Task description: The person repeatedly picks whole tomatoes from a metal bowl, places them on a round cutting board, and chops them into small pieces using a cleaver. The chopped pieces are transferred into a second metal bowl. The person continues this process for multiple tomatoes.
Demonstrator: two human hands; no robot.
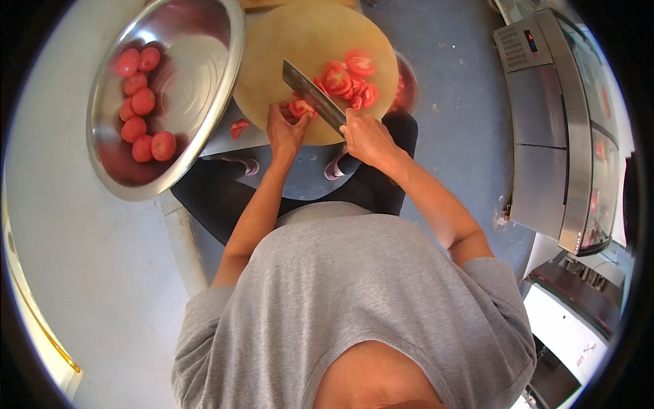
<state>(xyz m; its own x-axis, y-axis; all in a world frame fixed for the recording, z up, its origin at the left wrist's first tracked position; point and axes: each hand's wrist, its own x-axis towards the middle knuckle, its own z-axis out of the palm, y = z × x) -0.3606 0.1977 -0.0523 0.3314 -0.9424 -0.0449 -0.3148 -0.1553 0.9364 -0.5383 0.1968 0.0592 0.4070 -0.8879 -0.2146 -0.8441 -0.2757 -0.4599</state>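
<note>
My right hand point(372, 137) grips the handle of a broad-bladed kitchen knife point(314, 97). The blade slants up and left across a round cutting board point(271, 41). At the board's near edge, the fingers of my left hand point(287, 132) hold a cut piece of tomato point(301, 108) against the near side of the blade. Beyond the blade lies a loose heap of tomato slices and wedges point(338, 79). One larger tomato slice point(359, 62) rests at the heap's far side. The handle is mostly hidden in my right hand.
A wide steel basin point(204, 66) with several whole tomatoes point(143, 101) stands at the left. A tomato scrap point(238, 128) lies between basin and board. Partly under the board's right edge is a metal bowl point(407, 82) of cut tomato. A glass-fronted display cabinet point(541, 122) stands farther right.
</note>
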